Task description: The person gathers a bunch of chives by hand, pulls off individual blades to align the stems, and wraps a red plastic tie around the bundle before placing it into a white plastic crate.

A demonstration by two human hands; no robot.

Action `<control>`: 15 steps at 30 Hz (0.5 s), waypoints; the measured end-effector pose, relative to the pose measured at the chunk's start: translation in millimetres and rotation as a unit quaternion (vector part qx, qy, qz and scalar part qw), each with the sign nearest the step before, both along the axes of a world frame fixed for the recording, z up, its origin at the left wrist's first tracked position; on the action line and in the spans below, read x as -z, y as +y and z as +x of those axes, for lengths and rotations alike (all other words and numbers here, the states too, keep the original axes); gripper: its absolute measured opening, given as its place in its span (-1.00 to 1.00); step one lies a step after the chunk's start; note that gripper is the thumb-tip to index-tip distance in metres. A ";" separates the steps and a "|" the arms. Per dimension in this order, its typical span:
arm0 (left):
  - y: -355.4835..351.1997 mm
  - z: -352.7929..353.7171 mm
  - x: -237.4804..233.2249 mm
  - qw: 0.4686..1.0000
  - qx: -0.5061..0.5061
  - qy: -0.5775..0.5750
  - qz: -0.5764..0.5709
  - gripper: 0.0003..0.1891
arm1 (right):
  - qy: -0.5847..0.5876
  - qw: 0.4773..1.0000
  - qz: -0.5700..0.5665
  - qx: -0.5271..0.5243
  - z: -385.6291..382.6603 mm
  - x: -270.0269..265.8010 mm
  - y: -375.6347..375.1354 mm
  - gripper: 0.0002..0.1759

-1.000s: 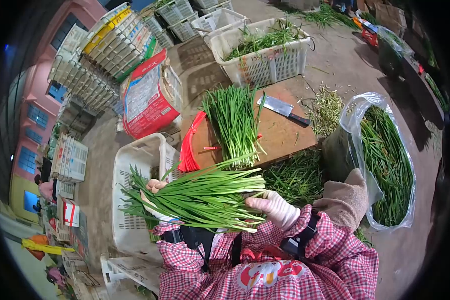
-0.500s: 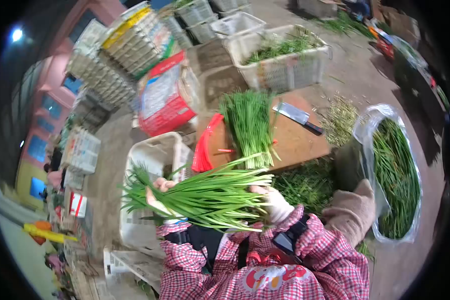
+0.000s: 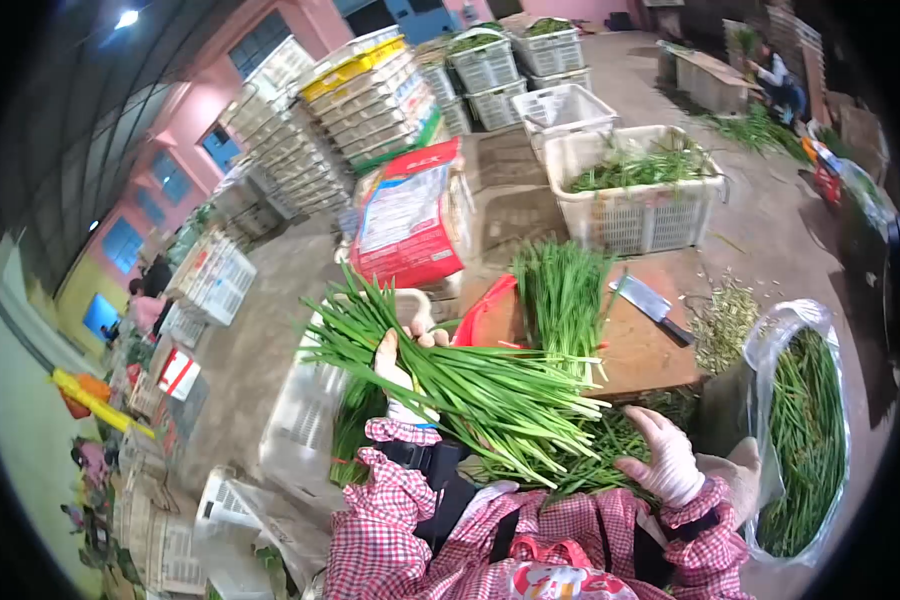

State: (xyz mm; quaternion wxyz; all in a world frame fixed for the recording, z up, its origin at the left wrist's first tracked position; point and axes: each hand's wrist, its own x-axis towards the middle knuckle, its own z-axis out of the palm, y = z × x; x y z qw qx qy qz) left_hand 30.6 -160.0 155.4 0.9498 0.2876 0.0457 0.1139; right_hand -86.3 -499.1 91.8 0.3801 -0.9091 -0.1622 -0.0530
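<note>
My left hand [image 3: 398, 366] grips a thick bunch of green chives [image 3: 470, 390] around its middle and holds it up in front of me, leaf tips to the left, cut ends to the lower right. My right hand [image 3: 665, 462], in a pale glove, is off the bunch with its fingers spread, resting low over a loose heap of chives [image 3: 595, 450] by my lap. Another bunch of chives [image 3: 562, 295] lies on the wooden board [image 3: 650, 355], with a cleaver [image 3: 652, 305] beside it and red ties [image 3: 485, 315] at its left edge.
A clear bag full of chives [image 3: 800, 430] stands at the right. A white crate [image 3: 305, 420] sits at my left, another with greens [image 3: 635, 190] beyond the board. A red-and-white sack [image 3: 410, 215], stacked crates [image 3: 365, 95] and trimmings [image 3: 720, 320] lie around.
My right hand has let go of the bunch's cut ends and dropped to the loose chives. My left hand has lifted and tilted the bunch. My head has tipped up.
</note>
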 end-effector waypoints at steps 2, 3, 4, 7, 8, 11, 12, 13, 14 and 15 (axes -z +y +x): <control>-17.4 3.4 -2.4 0.996 0.080 0.030 0.017 -0.72 | -0.069 0.990 0.119 -0.012 -0.9 -15.8 22.4 0.04; -39.5 -2.9 -16.5 0.996 0.068 0.050 0.043 -0.72 | -0.138 0.987 0.083 -0.013 -0.1 -28.4 36.0 0.10; -47.5 3.2 -6.6 0.992 0.092 0.084 0.035 -0.74 | -0.164 0.983 0.076 -0.013 3.5 -27.0 48.9 0.19; -101.1 -16.4 -30.9 0.974 0.120 0.085 0.171 -0.77 | -0.112 0.990 0.084 0.013 24.1 -26.6 80.3 0.34; -102.8 -5.1 -6.2 0.967 0.157 0.047 0.197 -0.72 | -0.094 0.990 0.101 0.024 30.1 -27.0 85.7 0.36; -130.7 8.6 41.1 0.960 0.199 0.024 0.198 -0.70 | -0.104 0.974 0.180 0.088 43.1 -25.7 93.5 0.26; -134.0 -11.7 11.4 0.904 0.207 -0.031 0.372 -0.66 | -0.098 0.963 0.230 0.101 47.0 -22.2 92.0 0.26; -146.8 -13.5 19.7 0.932 0.203 -0.073 0.292 -0.63 | -0.076 0.958 0.237 0.145 48.2 -25.0 95.4 0.25; -162.5 -18.1 35.2 0.952 0.195 -0.108 0.211 -0.59 | -0.104 0.934 0.322 0.118 58.9 -11.2 92.8 0.21; -159.4 -17.1 -11.4 0.882 0.288 0.006 0.374 -0.65 | -0.068 0.929 0.339 0.132 56.2 -20.8 84.1 0.17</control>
